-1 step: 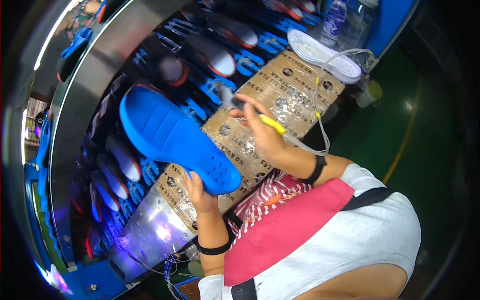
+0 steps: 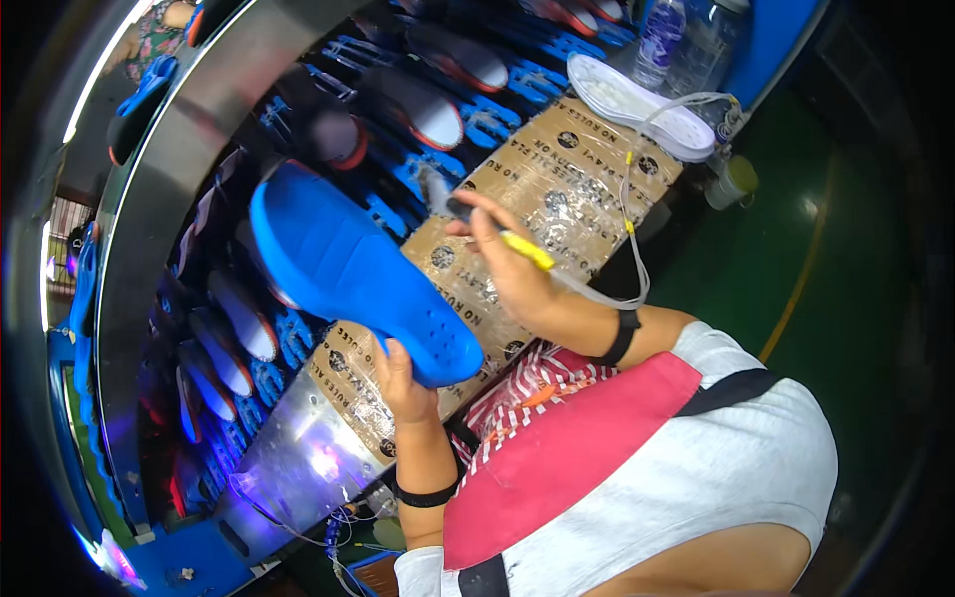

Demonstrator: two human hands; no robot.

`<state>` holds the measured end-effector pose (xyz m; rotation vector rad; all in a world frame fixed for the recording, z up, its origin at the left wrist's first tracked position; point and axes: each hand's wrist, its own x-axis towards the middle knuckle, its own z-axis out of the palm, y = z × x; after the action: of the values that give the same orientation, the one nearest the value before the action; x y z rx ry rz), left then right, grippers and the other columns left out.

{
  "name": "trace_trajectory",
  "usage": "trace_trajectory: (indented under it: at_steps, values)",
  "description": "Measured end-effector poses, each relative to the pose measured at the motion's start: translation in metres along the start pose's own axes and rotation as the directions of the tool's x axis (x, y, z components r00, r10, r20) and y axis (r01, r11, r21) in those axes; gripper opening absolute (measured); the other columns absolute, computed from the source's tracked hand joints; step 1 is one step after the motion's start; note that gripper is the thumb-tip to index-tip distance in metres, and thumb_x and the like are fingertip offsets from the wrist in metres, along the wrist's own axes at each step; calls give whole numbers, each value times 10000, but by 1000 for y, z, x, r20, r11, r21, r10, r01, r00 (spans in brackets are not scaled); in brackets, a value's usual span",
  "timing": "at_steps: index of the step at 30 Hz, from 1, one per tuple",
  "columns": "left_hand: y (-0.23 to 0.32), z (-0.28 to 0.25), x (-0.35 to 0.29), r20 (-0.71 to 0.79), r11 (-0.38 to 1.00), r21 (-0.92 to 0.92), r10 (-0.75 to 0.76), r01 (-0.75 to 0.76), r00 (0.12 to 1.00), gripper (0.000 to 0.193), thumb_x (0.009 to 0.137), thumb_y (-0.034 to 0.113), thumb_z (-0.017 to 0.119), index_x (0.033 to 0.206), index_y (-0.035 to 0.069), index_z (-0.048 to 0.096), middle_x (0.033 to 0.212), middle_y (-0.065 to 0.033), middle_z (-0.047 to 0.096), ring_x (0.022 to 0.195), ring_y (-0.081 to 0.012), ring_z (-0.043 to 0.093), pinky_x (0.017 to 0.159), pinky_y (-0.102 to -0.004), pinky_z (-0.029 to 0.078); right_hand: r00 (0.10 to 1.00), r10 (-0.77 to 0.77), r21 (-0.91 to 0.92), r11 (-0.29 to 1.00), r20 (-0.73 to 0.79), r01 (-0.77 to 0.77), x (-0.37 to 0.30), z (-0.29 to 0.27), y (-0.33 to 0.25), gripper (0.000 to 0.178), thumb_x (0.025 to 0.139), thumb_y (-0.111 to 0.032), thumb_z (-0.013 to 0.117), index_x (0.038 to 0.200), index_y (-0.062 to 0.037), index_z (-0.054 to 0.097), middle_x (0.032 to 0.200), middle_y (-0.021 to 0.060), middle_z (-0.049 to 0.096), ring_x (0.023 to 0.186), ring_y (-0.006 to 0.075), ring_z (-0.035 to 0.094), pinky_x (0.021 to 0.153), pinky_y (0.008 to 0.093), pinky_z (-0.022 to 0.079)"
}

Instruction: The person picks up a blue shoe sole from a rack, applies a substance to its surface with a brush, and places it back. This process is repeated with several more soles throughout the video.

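Note:
A blue shoe sole (image 2: 343, 264) is held up at a slant over the work surface, its inner side with small holes at the heel facing up. My left hand (image 2: 406, 383) grips it at the heel end, thumb on the near edge. In my right hand (image 2: 507, 264) is a brush (image 2: 527, 249) with a black and yellow handle, a clear tube running from its back end. The pale bristles (image 2: 434, 189) look blurred and point away from me, apart from the sole. My right fingers are wrapped round the handle.
Printed brown cardboard (image 2: 557, 184) under clear film covers the ledge. Beyond it, a conveyor carries several dark shoe uppers (image 2: 433, 117) and blue racks. A white sole (image 2: 642, 104), clear bottles (image 2: 662, 45) and a small cup (image 2: 734, 182) stand at the far right. A metal plate (image 2: 308, 463) lies at left.
The blue sole has tilted and shifted slightly right at its toe end. My right hand with the brush has moved a little to the left.

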<state>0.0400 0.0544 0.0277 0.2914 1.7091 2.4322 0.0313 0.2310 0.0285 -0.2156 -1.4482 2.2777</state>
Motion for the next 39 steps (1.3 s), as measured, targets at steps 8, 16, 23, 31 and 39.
trace_trajectory:
  at_steps: [8, 16, 23, 31, 39]
  values:
    - [-15, 18, -28, 217, 947, 321, -58, -15, 974, 607, 920, 268, 496, 1371, -48, 241, 1315, -160, 404, 1168, -237, 433, 998, -347, 328, 970, 223, 237, 951, -92, -197, -14, 21, 8, 447, 936, -422, 454, 1231, -87, 478, 1041, 35, 561, 927, 101, 511, 846, 234, 408]
    - [-12, 1, -34, 250, 967, 245, -127, 64, 960, 562, 899, 276, 525, 1304, -66, 339, 1218, -163, 501, 1074, -243, 521, 937, -341, 396, 986, 161, 215, 965, -47, -148, -9, 13, 24, 440, 945, -408, 439, 1242, -87, 474, 1015, 43, 599, 942, 97, 532, 858, 246, 403]
    - [-3, 5, -38, 94, 965, -181, -175, 190, 980, 614, 908, 415, 416, 1302, -52, 348, 1214, -223, 493, 1072, -330, 526, 904, -411, 432, 981, 138, 151, 982, -134, -118, 26, -12, 32, 455, 964, -399, 386, 1261, -63, 468, 895, 32, 607, 799, 55, 531, 712, 201, 410]
    - [-2, -20, -30, 130, 784, -597, -113, 169, 985, 660, 873, 433, 462, 1363, 18, 312, 1290, -274, 422, 1157, -439, 452, 959, -515, 404, 998, 41, -124, 992, 40, -35, 19, -47, 3, 372, 949, -288, 464, 1201, -27, 550, 822, 13, 620, 701, 30, 501, 599, 161, 399]
    - [-13, -26, -30, 54, 712, -682, -179, 167, 982, 663, 849, 500, 476, 1327, 51, 379, 1209, -292, 485, 1058, -432, 528, 810, -476, 517, 990, -66, -231, 969, 126, 94, 10, -47, -4, 269, 884, -143, 548, 1097, 13, 598, 858, 80, 667, 739, 83, 607, 645, 188, 450]
